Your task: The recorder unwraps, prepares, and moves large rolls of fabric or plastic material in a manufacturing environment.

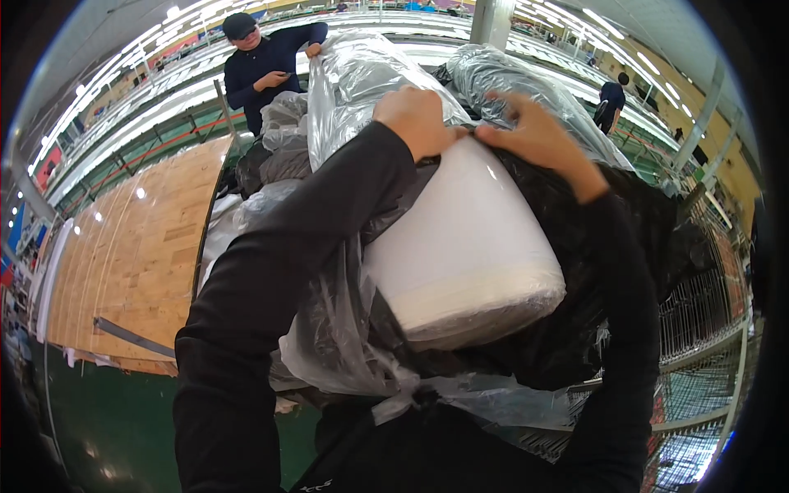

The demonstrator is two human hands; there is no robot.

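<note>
A large white fabric roll (460,246) wrapped in clear plastic lies tilted toward me on a heap of bagged dark cloth. My left hand (421,122) is closed on the plastic at the roll's far end. My right hand (538,135) pinches the same plastic beside it, fingers bent. Both black sleeves reach up from the lower edge. A knotted end of the clear plastic bag (403,394) hangs below the roll, near my chest.
More clear bags of fabric (362,82) pile up behind the roll. A person in dark clothes and a cap (263,62) stands at the far side, touching a bag. A long wooden table (140,255) lies left; a wire cage cart (699,329) sits right.
</note>
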